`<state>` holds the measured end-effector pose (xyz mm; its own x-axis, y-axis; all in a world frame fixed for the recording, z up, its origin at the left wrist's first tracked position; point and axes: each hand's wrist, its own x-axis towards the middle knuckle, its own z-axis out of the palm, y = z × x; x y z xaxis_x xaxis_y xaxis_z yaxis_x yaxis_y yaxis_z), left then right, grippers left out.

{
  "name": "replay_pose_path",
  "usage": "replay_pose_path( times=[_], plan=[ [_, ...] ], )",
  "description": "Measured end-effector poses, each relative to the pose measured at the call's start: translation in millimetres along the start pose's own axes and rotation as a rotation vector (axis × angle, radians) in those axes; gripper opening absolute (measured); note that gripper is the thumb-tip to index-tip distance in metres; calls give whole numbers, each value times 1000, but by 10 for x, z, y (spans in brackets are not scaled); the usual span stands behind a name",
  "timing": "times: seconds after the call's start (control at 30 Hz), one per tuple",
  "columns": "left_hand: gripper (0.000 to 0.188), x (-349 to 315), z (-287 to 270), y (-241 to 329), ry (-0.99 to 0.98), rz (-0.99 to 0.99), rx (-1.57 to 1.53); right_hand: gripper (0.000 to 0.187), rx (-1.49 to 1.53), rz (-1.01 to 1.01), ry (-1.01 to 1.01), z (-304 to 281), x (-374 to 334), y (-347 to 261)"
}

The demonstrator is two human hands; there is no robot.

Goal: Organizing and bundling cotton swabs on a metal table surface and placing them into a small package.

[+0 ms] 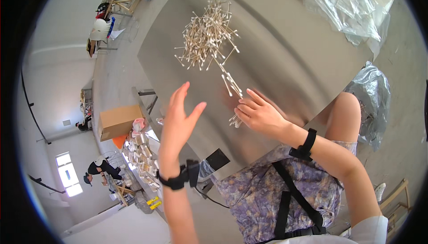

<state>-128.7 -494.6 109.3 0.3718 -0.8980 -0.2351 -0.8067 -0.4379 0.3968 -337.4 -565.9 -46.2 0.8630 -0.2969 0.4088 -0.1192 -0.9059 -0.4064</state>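
Note:
A loose heap of cotton swabs with pale sticks and white tips lies on the smooth grey-brown tabletop. Several stray swabs trail from it toward my right hand. That hand is closed low over the table, and a small bundle of swab tips sticks out beneath its fingers. Part of the bundle is hidden by the hand. My left hand is raised left of the swabs, its thumb apart from the stretched fingers, holding nothing. Each wrist wears a black strap.
Crumpled clear plastic covers the far right corner, and a plastic bag hangs beside my knee. Left of the table stand a cardboard box and a pile of small packages. A person works farther left.

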Motion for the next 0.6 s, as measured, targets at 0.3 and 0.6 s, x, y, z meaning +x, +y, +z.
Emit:
replay_pose_path(
  times=[0.3,0.6],
  plan=[
    [97,1014,814,-644,365,79,22,38,179,45,109,-233,41,93],
    [101,1673,656,-1111,487,-53,-147,48,312,405,195,-1588,497,706]
  ],
)
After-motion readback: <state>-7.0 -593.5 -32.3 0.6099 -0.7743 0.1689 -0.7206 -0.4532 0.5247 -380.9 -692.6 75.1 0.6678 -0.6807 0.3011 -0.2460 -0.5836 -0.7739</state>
